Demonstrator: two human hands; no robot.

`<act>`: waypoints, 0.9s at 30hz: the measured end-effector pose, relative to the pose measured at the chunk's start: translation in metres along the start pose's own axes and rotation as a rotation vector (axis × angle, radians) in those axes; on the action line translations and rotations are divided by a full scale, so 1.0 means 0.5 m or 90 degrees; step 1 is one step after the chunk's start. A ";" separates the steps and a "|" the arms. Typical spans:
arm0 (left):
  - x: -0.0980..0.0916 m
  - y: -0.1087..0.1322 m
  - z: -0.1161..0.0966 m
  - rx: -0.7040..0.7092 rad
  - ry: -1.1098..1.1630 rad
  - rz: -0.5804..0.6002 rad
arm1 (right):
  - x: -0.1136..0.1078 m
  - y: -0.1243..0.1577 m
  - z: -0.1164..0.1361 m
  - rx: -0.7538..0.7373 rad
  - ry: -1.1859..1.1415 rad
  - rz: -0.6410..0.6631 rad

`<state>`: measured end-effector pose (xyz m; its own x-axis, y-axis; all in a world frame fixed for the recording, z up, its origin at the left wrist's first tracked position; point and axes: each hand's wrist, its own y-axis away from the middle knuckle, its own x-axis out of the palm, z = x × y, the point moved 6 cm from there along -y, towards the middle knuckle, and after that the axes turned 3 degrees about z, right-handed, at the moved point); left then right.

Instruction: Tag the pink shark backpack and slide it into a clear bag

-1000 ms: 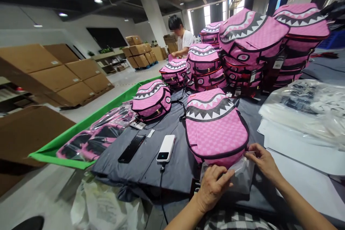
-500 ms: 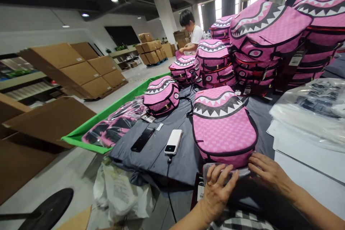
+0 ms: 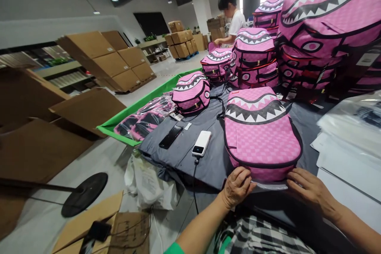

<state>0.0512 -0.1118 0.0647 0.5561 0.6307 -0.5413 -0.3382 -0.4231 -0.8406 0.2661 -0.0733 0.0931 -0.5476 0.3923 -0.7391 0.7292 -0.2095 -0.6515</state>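
A pink shark-mouth backpack (image 3: 260,133) lies flat on the grey table cover (image 3: 208,162) right in front of me. My left hand (image 3: 237,185) is curled at its near left corner, fingers pinched on the edge of a clear plastic bag (image 3: 269,185) under the backpack's bottom. My right hand (image 3: 311,191) grips the same edge at the near right corner, fingers bent over it. Most of the bag is hidden beneath the backpack.
A white power bank (image 3: 201,143) with a cable and a black phone (image 3: 170,136) lie left of the backpack. More pink backpacks (image 3: 315,39) are stacked behind. Bagged backpacks (image 3: 145,117) lie by a green bin, cardboard boxes (image 3: 101,61) stand left, a person (image 3: 232,18) works far back, plastic bags (image 3: 354,131) are piled at the right.
My view has swung left and down. Both hands went from holding the clear bag's open mouth, to flat fingers, to curled grips at the backpack's bottom corners.
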 end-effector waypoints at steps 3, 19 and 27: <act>-0.002 -0.010 0.006 0.128 0.080 0.036 | 0.007 0.003 -0.008 -0.029 -0.051 0.012; -0.073 -0.235 0.088 0.029 0.252 0.534 | -0.086 -0.193 -0.119 0.004 -0.270 0.304; -0.178 -0.461 0.088 0.022 0.094 0.384 | -0.238 -0.352 -0.197 0.038 -0.117 0.138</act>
<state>0.0461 -0.0418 0.3057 0.3573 0.1889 -0.9147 -0.6492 -0.6538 -0.3886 0.2432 0.0052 0.3128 -0.4514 0.1649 -0.8769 0.8144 -0.3255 -0.4804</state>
